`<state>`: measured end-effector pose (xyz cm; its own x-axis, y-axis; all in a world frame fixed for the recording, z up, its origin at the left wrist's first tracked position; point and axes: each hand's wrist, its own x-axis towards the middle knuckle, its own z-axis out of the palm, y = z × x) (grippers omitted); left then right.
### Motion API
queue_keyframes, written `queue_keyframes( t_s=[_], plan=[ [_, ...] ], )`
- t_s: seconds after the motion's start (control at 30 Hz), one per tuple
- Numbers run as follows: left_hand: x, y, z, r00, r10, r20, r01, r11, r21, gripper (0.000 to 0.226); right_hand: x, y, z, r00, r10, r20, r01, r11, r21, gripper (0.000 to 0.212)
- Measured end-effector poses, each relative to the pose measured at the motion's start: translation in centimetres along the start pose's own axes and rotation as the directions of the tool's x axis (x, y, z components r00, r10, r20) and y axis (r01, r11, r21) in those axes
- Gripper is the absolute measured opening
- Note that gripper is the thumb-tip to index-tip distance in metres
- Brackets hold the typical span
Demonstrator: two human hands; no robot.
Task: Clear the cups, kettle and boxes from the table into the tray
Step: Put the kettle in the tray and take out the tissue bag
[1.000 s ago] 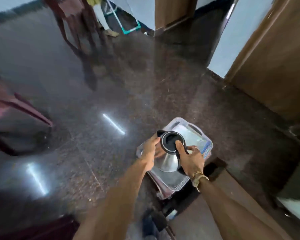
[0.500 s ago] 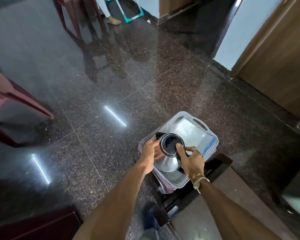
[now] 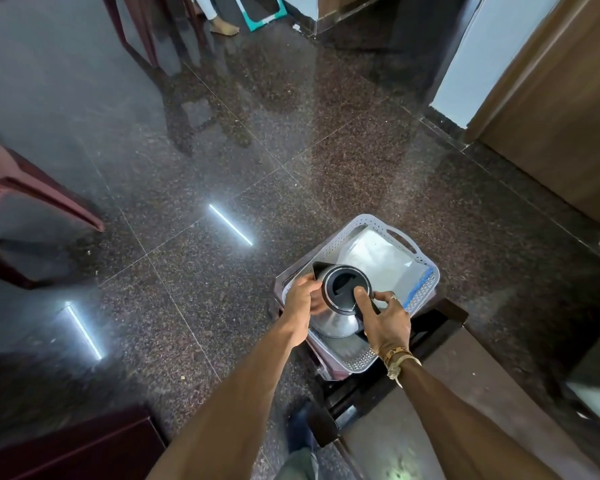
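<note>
Over the near end of a pale perforated tray, both hands hold a steel kettle with a black lid — its body sits low inside the tray's walls, though whether the base touches the tray floor cannot be told. The left hand curls around the kettle's left side below the spout. The right hand grips the black handle, thumb pressed on the lid's edge. A clear plastic bag lies in the tray's far half, just beyond the kettle. The tray rests on a low dark stand above a speckled granite floor — a gold bracelet circles the right wrist.
</note>
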<state>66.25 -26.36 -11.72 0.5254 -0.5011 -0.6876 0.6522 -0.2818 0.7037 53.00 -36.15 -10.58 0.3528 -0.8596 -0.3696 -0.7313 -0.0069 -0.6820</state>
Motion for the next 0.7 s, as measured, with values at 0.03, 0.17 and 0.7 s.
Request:
queue_keyframes(
  t_s=[0.03,0.17,0.7],
  plan=[
    [0.1,-0.1,0.0,1.0,0.0,-0.01,0.0,1.0,0.004,0.035,0.0,0.0,0.0,1.0,-0.001,0.005,0.001,1.0,-0.011,0.081],
    [0.2,-0.5,0.4,0.999,-0.004,-0.047,0.005,1.0,0.014,0.037,0.2,0.1,0.1,0.998,-0.003,0.057,0.006,0.999,-0.053,0.077],
    [-3.2,0.8,3.2,0.953,0.128,-0.275,-0.101,0.989,0.11,0.047,-3.6,-1.5,-2.6,0.981,0.005,0.196,0.03,0.984,-0.174,0.082]
  ],
)
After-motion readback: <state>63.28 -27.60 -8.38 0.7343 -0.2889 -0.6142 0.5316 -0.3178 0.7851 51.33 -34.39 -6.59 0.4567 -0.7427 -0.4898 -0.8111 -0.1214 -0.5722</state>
